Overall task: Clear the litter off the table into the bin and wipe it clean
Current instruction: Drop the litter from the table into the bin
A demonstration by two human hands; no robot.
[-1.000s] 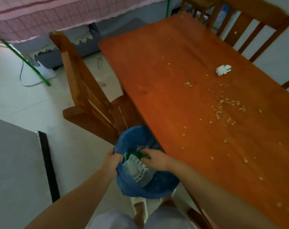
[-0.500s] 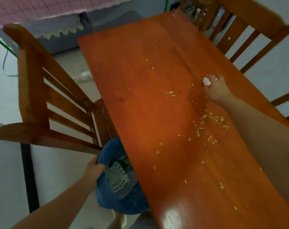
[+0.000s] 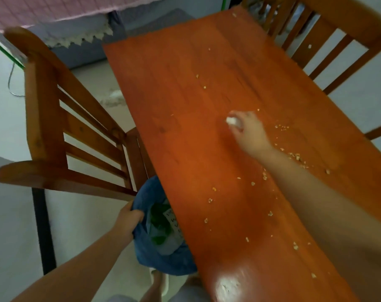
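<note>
A: Where is the litter sitting?

B: A white wad (image 3: 231, 120) is being pinched in the fingers of the right hand (image 3: 249, 132), which is reaching out over the middle of the worktop (image 3: 185, 131). Whether the wad is touching the wood, I cannot tell; that part is blurring. Pale crumbs (image 3: 295, 156) are lying scattered on the wood, thickest just right of that wrist, with loose ones trailing toward the near edge and a few lying farther up the board.

A: And the bin?

B: The bin (image 3: 161, 258), lined in blue, is standing on the floor against the left edge of the worktop, partly tucked under it. A green and white wrapper (image 3: 163, 223) is lying inside.

A: What is the left hand doing?

B: The left hand (image 3: 128, 223) is clenching the blue rim on the side away from the worktop, fingers curling over the edge into the bin.

A: Anything around them?

B: A chair (image 3: 50, 131) is standing on the left, just beyond the bin, its seat meeting the edge of the worktop. Another chair back (image 3: 329, 29) is showing at the far right. A bright glare patch (image 3: 227, 284) is shining on the near end of the wood. Below the bin, a foot in a white slipper (image 3: 159, 280) is showing on the pale floor (image 3: 6, 118).
</note>
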